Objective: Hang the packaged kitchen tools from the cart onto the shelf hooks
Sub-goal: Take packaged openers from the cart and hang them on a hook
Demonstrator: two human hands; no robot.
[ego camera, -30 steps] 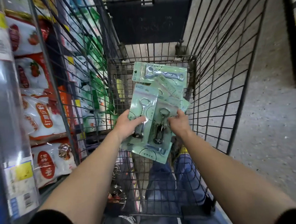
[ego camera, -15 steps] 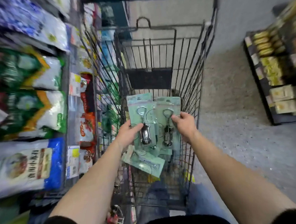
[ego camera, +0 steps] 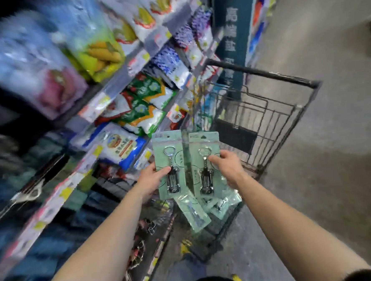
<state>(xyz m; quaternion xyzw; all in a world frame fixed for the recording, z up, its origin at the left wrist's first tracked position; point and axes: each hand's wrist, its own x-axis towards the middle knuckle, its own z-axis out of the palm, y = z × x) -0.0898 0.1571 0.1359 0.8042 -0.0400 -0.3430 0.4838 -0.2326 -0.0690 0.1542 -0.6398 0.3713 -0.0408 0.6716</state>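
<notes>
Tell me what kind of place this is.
Most likely a supermarket aisle: shelves stacked with bagged food, price tags along the shelf edges, and a wire shopping cart beside them.

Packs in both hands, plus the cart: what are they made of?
Left pack and right pack: pale green printed card, matte, probably under clear plastic; a faint sheen hints at it.
Left corkscrew and right corkscrew: bright metal, likely chromed or polished steel, from sharp highlights.
Cart: dark wire grid and tube, seemingly painted or coated steel, dull finish.
</notes>
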